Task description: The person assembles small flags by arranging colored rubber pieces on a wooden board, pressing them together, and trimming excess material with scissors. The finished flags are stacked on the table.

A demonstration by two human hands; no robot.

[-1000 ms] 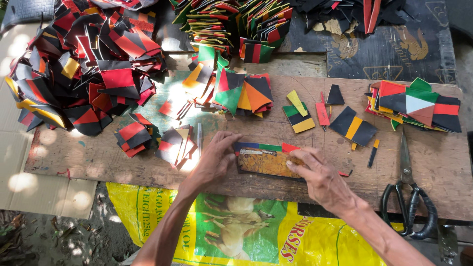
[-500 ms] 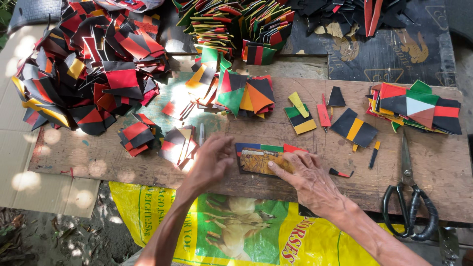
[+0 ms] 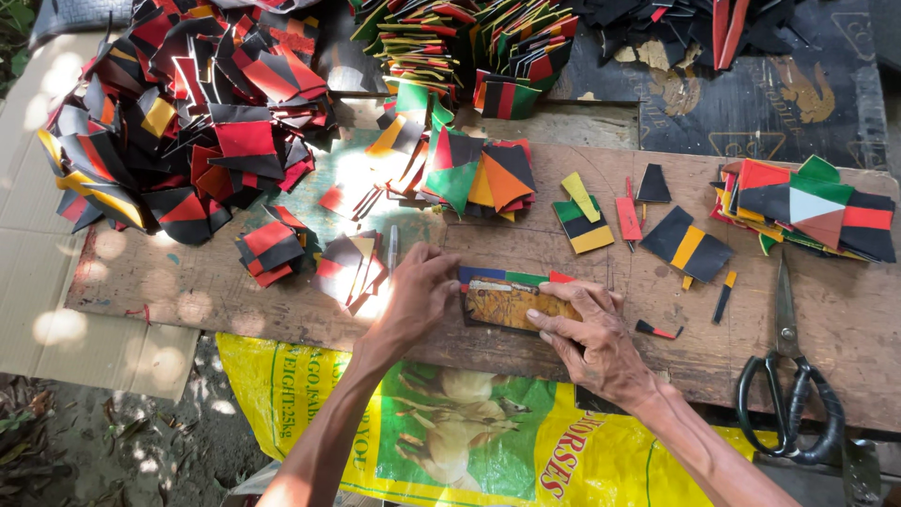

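My right hand [image 3: 591,338] is lying palm down, fingers spread and pressing flat on a worn brown template [image 3: 511,305]; the template is resting on a coloured strip [image 3: 507,278] whose blue, green and red edge is showing along its far side; both are sitting near the front edge of the wooden board [image 3: 826,310]. My left hand [image 3: 418,296] is curling at the template's left end, fingertips drawn together and touching it; whether they are pinching anything I cannot tell. Both forearms are coming in from below, converging on the template, wrists low over a yellow printed sack [image 3: 450,432]. Scissors [image 3: 786,394] are lying shut, well to the right; a small stack of red and black pieces [image 3: 267,249] is sitting left of my left hand; a large heap of cut pieces [image 3: 178,122] is lying beyond it.
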